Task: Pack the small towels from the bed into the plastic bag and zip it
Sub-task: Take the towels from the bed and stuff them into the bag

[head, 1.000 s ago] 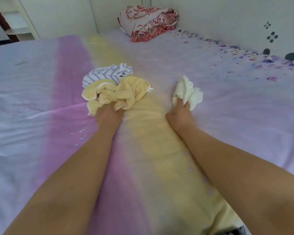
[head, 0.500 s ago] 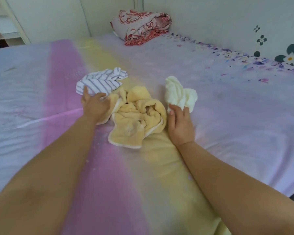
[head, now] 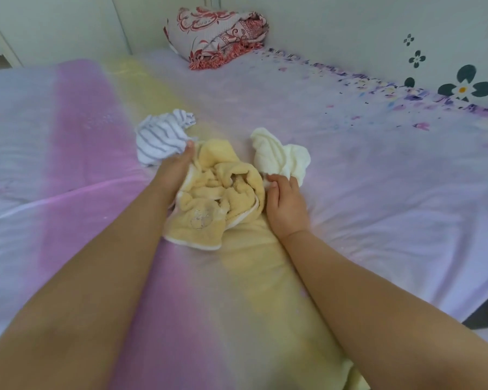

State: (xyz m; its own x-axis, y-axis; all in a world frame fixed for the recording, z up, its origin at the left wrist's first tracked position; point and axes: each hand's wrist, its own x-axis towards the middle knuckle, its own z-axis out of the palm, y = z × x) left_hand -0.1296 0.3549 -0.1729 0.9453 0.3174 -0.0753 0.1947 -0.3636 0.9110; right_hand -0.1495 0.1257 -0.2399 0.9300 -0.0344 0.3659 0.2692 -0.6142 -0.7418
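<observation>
Both hands closed in on the towel pile.
Left hand [head: 173, 170] clutched the striped towel [head: 159, 137]; right hand [head: 284, 202] pinched the cream towel [head: 279, 153]. Better to scoop the yellow towel [head: 212, 198] between them.

striped towel [head: 161, 139] left | terry towel [head: 217, 192] middle | small towel [head: 279, 153] right | all on bed [head: 378, 164]
</observation>
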